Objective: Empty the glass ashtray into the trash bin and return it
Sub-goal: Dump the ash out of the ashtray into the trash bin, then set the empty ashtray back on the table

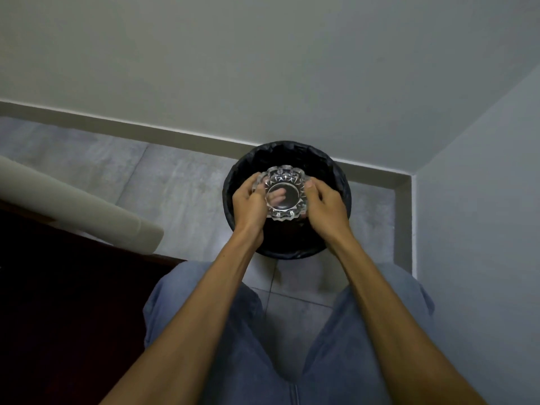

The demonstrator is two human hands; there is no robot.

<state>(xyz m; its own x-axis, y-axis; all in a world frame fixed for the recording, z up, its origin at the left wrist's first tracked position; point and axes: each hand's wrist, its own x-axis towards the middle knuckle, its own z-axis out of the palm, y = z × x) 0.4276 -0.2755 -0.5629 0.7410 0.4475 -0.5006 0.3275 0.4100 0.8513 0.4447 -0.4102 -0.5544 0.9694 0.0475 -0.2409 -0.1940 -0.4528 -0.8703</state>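
Note:
A clear cut-glass ashtray [283,194] with a scalloped rim is held directly over the round trash bin [233,182], which is lined with a black bag and stands on the floor in the wall corner. My left hand [248,206] grips the ashtray's left side, with fingers showing through the glass from underneath. My right hand [324,204] grips its right side, thumb on the rim. I cannot tell whether anything lies in the ashtray; the bin's inside is too dark to read.
Grey tiled floor [175,182] runs to a pale skirting and white walls, which meet in a corner right of the bin. A dark wooden piece of furniture with a pale padded edge [87,206] stands at the left. My legs in blue trousers are below.

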